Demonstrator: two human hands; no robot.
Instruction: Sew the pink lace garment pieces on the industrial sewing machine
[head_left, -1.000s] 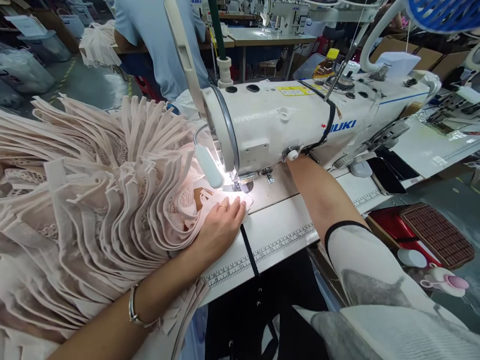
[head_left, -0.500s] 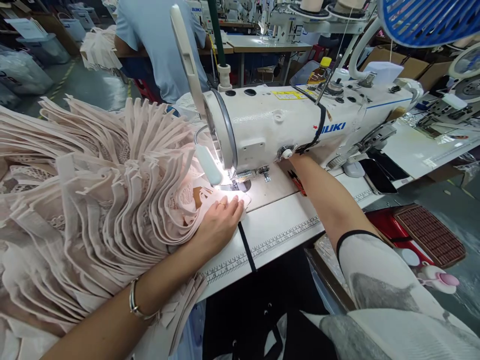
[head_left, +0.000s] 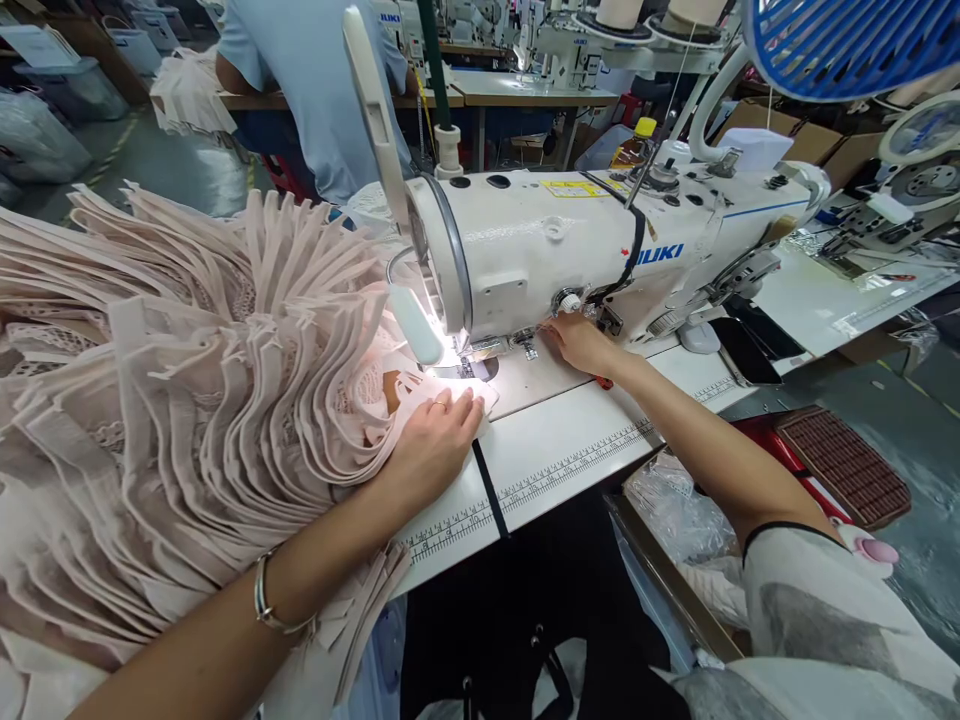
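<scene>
My left hand lies with its fingers stretched over the edge of a pale pink fabric piece, pressing it on the bed beside the needle area; the thumb is hidden. The fabric joins a large heap of pale pink lace-trimmed garments at left. Under the arm of the white sewing machine, my right hand has its fingers bent together close to the presser foot parts. Whatever its fingertips may hold is too small to make out. A small red-handled tool shows partly below the right wrist.
A measuring scale runs along the table's front edge. A dark phone-like slab lies to the right. Below the table stands a box holding plastic-wrapped items. A blue fan hangs above right; a person in light blue sits beyond.
My right hand has come out from behind the machine arm, moving left and toward me, near the presser foot. My left hand stays on the fabric.
</scene>
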